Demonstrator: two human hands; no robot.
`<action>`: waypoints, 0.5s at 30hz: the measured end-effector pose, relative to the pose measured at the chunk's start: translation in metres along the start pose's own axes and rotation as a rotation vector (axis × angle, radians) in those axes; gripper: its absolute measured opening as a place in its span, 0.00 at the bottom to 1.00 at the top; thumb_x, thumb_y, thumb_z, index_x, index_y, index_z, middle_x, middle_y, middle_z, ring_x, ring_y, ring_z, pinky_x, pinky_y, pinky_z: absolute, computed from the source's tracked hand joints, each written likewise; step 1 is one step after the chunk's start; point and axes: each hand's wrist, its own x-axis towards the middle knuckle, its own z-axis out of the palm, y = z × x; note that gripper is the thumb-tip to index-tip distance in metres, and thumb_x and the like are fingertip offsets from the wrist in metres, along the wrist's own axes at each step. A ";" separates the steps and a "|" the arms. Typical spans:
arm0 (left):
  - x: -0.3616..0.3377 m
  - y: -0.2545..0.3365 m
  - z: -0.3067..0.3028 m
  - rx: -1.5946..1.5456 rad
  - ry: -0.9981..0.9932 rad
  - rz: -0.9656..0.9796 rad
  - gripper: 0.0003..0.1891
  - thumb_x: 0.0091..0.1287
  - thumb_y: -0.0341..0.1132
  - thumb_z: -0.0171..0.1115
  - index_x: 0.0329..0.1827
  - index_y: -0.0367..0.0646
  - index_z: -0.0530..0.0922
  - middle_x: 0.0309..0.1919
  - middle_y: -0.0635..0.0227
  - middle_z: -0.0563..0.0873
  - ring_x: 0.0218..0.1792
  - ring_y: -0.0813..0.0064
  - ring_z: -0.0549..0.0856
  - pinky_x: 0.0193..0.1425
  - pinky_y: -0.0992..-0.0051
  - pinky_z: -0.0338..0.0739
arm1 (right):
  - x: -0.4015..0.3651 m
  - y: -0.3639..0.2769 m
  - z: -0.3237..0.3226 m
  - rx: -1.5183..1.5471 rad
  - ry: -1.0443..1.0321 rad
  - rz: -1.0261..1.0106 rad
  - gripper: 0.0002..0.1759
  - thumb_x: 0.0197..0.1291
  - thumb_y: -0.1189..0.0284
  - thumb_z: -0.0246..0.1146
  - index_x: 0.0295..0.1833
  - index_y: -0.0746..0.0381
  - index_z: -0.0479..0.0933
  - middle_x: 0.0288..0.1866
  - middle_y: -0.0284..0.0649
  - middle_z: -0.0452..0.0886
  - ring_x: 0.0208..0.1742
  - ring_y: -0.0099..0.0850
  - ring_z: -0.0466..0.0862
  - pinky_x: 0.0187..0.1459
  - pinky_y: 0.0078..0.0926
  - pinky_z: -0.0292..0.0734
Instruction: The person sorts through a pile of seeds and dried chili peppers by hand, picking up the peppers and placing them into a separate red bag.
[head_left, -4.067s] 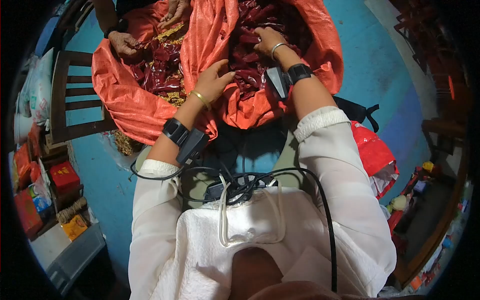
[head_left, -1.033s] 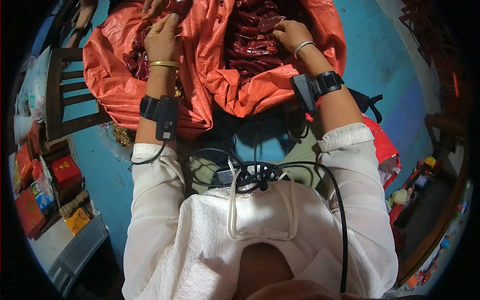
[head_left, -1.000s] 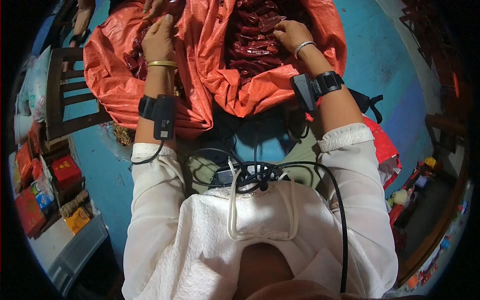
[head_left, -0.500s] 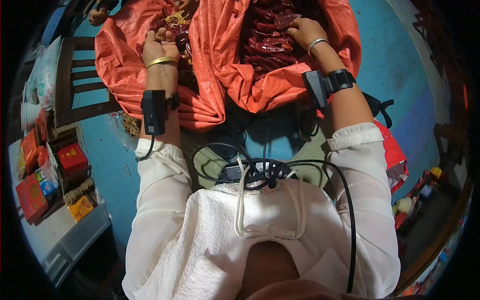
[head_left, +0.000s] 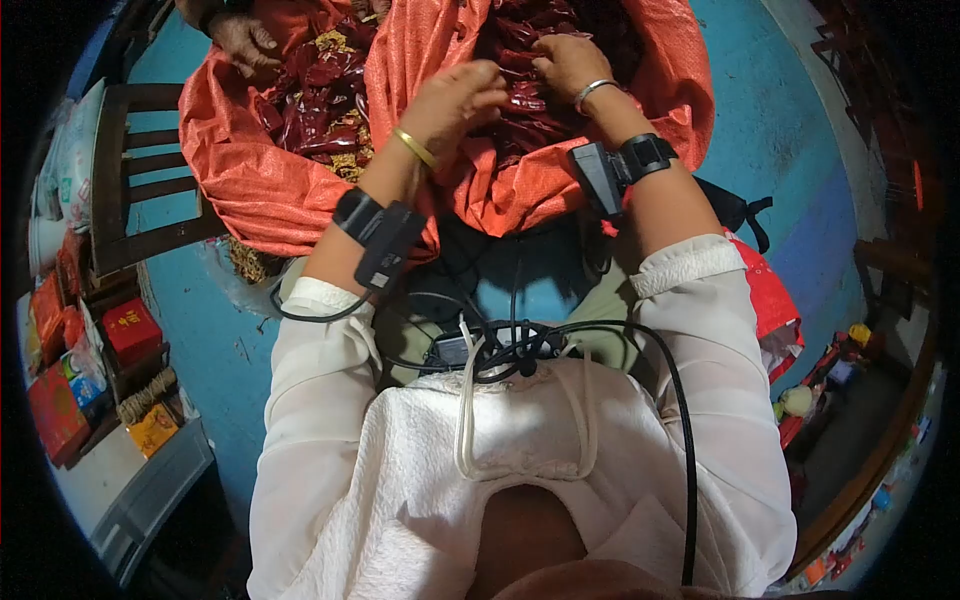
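Two orange-red woven sacks stand side by side with rolled-down rims. The right sack (head_left: 674, 70) is filled with glossy dried red chili peppers (head_left: 520, 130). In the left sack (head_left: 235, 195) lie more dried red chilies (head_left: 318, 75) mixed with yellowish bits (head_left: 345, 163). My left hand (head_left: 452, 100), with a gold bangle at the wrist, hovers over the near left side of the right sack, fingers loosely apart and holding nothing visible. My right hand (head_left: 575, 68), wearing a silver bangle, is at the chilies with bent fingers closed on a pepper; its fingertips are partly hidden.
Another person's hand (head_left: 245, 42) rests at the left sack's far rim. A dark wooden chair (head_left: 150, 165) stands at left, beside a low table (head_left: 105, 485) with red boxes. Black cables (head_left: 510, 350) lie across my lap. A red bag (head_left: 765, 290) sits by my right side.
My left hand has moved from the left sack rightward to the right sack, turning over from palm up. My right hand has shifted slightly left over the chilies. The other person's hand has come closer.
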 end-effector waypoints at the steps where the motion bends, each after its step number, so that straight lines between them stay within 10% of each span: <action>1: 0.003 -0.007 -0.002 -0.018 -0.058 -0.052 0.20 0.61 0.40 0.55 0.51 0.37 0.67 0.40 0.67 0.77 0.36 0.78 0.79 0.41 0.77 0.74 | 0.002 -0.004 0.005 0.003 0.035 -0.067 0.13 0.50 0.66 0.57 0.42 0.58 0.76 0.42 0.44 0.77 0.44 0.41 0.76 0.47 0.35 0.70; 10: 0.007 0.002 -0.012 0.064 0.352 0.039 0.11 0.57 0.36 0.57 0.29 0.41 0.65 0.23 0.74 0.74 0.23 0.84 0.72 0.23 0.83 0.66 | 0.006 -0.015 0.019 -0.179 -0.112 0.019 0.20 0.47 0.65 0.62 0.49 0.55 0.72 0.45 0.41 0.74 0.50 0.40 0.72 0.51 0.36 0.69; 15: 0.019 0.004 -0.042 0.177 0.319 0.282 0.09 0.59 0.37 0.57 0.35 0.45 0.66 0.25 0.77 0.70 0.23 0.89 0.70 0.21 0.89 0.63 | -0.005 -0.016 0.005 -0.275 -0.323 -0.085 0.16 0.51 0.67 0.58 0.47 0.56 0.75 0.49 0.40 0.74 0.54 0.37 0.70 0.52 0.35 0.69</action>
